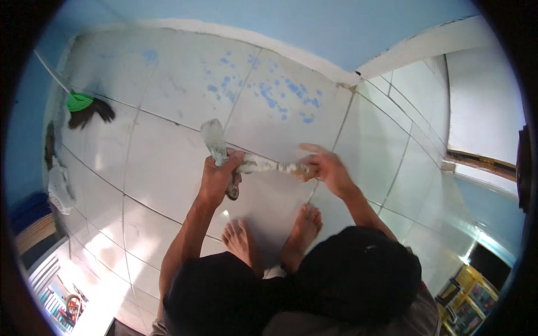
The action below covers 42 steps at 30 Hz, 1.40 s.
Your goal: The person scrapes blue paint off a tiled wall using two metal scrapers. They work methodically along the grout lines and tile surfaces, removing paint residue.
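My left hand [216, 178] grips a putty knife [214, 138], its pale, smeared blade pointing up and away from me and its dark handle end showing below the fist. A second long, whitish-smeared tool [269, 164], perhaps another scraper, runs from my left hand across to my right hand. My right hand [330, 170] is at its brownish end, with the index finger stretched out; motion blur hides how firmly the fingers hold it. Beyond both hands, blue paint spots [269, 94] are scattered over the white floor tiles [168, 143].
A broom with a green head [80, 102] leans at the far left. Light blue walls [294, 21] with a white base edge [235, 35] bound the floor. My bare feet [241, 239] are below my hands. A doorway opening shows at lower left, yellow-framed items [468, 294] at lower right.
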### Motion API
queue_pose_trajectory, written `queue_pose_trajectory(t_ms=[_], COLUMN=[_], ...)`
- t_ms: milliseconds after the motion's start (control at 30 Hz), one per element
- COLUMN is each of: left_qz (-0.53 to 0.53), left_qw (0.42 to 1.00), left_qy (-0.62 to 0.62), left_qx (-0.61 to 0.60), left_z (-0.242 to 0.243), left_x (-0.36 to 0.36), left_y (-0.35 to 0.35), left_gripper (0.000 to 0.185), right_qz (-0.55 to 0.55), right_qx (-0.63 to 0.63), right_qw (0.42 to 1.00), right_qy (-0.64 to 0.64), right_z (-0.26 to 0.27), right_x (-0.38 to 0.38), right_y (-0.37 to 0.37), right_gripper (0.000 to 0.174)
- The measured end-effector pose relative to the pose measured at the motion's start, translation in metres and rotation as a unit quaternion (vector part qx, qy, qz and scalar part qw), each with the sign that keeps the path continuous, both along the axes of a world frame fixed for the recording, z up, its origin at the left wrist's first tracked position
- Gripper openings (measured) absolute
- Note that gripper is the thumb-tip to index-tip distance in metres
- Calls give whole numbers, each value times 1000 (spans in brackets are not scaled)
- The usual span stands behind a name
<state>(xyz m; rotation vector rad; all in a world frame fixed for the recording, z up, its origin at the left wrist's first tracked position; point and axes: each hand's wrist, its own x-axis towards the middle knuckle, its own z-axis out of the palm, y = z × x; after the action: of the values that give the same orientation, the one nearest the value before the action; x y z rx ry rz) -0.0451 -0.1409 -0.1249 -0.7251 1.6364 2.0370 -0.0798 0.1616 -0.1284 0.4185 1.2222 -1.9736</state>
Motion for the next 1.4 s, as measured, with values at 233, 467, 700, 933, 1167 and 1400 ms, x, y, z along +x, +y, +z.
queue_pose_trajectory(t_ms=[233, 467, 700, 933, 1167, 1400], left_qz=[-66, -205, -159, -251, -320, -240], left_qw=[997, 971, 984, 964, 929, 969], left_qy=[-31, 8, 56, 55, 54, 24], left_qx=[1, -119, -54, 70, 180, 50], left_z=[0, 72, 46, 46, 51, 7], left_x=[-26, -81, -93, -84, -54, -80], left_y=[38, 58, 41, 60, 88, 66], left_gripper=[17, 22, 25, 22, 22, 18], right_qz=[-45, -217, -276, -179, -51, -225], right_qx=[48, -59, 5, 186, 388, 392], right_qw=[986, 969, 956, 961, 917, 882], right_qy=[153, 101, 103, 103, 78, 138], right_z=[-18, -5, 18, 68, 140, 64], right_x=[40, 4, -21, -14, 13, -10], right_y=[-47, -83, -103, -63, -39, -42], right_gripper=[34, 25, 32, 30, 27, 25])
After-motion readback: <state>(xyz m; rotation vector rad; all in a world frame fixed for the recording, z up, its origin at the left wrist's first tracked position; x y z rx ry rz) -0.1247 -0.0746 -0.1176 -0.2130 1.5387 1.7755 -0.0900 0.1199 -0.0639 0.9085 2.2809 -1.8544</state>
